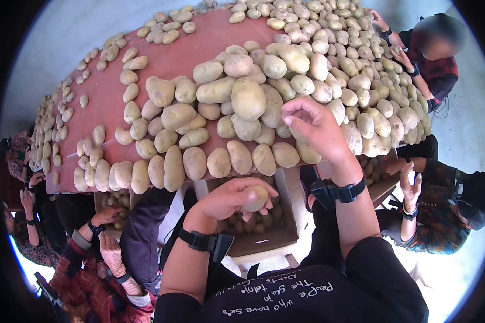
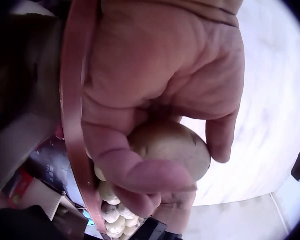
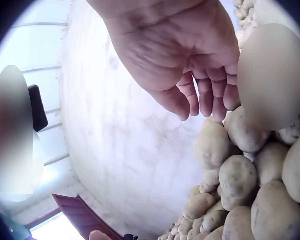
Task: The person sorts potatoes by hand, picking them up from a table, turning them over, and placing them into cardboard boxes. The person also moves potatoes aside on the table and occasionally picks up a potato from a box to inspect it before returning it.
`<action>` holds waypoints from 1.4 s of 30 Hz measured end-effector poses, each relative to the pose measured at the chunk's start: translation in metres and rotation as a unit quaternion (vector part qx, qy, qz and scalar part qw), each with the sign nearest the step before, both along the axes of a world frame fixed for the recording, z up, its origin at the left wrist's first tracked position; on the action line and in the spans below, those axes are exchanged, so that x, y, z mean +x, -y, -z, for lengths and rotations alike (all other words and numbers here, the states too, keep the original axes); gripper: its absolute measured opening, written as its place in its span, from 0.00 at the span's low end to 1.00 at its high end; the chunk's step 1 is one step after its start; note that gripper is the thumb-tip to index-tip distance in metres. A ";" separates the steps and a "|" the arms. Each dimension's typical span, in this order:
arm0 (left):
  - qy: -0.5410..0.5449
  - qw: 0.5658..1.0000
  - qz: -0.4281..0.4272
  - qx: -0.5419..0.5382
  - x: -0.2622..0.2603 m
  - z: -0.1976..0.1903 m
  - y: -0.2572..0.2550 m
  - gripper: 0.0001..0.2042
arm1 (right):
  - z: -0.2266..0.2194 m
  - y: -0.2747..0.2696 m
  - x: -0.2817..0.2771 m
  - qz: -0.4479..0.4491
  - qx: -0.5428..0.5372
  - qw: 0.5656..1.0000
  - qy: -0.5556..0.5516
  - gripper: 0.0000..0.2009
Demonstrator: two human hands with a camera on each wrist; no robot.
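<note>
In the head view my left hand (image 1: 233,198) holds a potato (image 1: 254,198) in front of the table's near edge, above an open box. The left wrist view shows the fingers of my left hand (image 2: 160,95) curled round that potato (image 2: 172,150). My right hand (image 1: 320,126) is over the pile of potatoes (image 1: 293,59) with its fingers loosely bent and nothing held. Seen from the right wrist, the right hand (image 3: 182,60) hangs beside the heaped potatoes (image 3: 238,177), its fingers pointing down.
A row of potatoes (image 1: 194,163) lines the near edge of the red table (image 1: 199,40). Below it stands a cardboard box (image 1: 283,229) with potatoes inside. Other people sit at both sides; a person in dark clothes (image 1: 442,81) reaches to the pile at the right.
</note>
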State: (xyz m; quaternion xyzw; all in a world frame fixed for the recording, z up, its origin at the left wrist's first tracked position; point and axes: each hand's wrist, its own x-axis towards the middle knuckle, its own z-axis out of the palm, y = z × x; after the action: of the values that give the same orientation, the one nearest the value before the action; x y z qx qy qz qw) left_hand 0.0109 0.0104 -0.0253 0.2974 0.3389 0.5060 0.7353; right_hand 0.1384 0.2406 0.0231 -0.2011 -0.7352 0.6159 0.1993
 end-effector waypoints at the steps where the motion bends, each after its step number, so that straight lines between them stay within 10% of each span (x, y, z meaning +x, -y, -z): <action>1: -0.040 0.999 0.018 -0.024 0.001 -0.002 0.000 0.28 | 0.002 0.002 -0.002 -0.006 -0.016 1.000 -0.003 0.10; 9: -0.358 0.913 0.183 -0.073 0.006 0.009 0.006 0.20 | 0.009 0.011 -0.014 0.015 0.055 0.998 0.010 0.13; 21: -0.474 0.850 0.211 -0.091 0.007 0.015 0.012 0.25 | 0.017 0.040 -0.051 0.132 0.409 0.901 0.060 0.34; 31: -0.336 0.938 -0.075 -0.033 -0.005 -0.011 -0.001 0.14 | 0.026 0.053 -0.078 0.191 0.467 0.859 0.091 0.41; 42: -0.514 0.770 -0.371 0.067 -0.018 -0.011 -0.018 0.19 | -0.011 0.007 -0.035 0.189 0.453 0.870 0.042 0.37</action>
State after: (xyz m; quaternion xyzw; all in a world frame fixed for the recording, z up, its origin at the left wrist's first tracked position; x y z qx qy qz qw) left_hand -0.0071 0.0283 -0.0141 0.4128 0.7155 0.5326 0.1845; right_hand 0.1032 0.2340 0.0339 -0.2497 -0.8891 0.1572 0.3500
